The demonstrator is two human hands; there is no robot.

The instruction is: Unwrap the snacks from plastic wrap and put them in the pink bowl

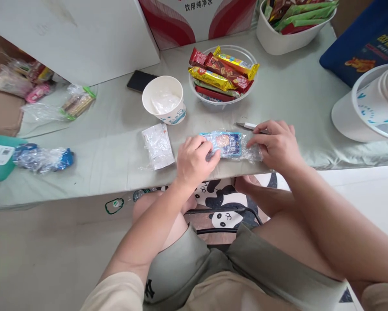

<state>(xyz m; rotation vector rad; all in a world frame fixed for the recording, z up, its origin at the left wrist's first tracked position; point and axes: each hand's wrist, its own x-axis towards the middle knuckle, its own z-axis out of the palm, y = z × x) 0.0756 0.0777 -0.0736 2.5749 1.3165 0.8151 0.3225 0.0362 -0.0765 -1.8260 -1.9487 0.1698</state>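
Observation:
A blue snack packet inside a clear plastic bag (228, 144) lies near the front edge of the table (294, 99). My left hand (195, 160) is closed on the bag's left end. My right hand (276, 144) pinches the bag's right end, with fingers curled. A small white pen-like tool (247, 125) lies just behind my right hand. An empty-looking clear bag (157, 146) lies flat to the left of my left hand.
A paper cup (163, 100) holding plastic and a clear bowl of snack bars (223, 73) stand behind my hands. A phone (140, 80), a white tub of packets (291, 26), stacked cups (375, 103), bagged snacks (43, 157) and cartons (84, 39) surround them.

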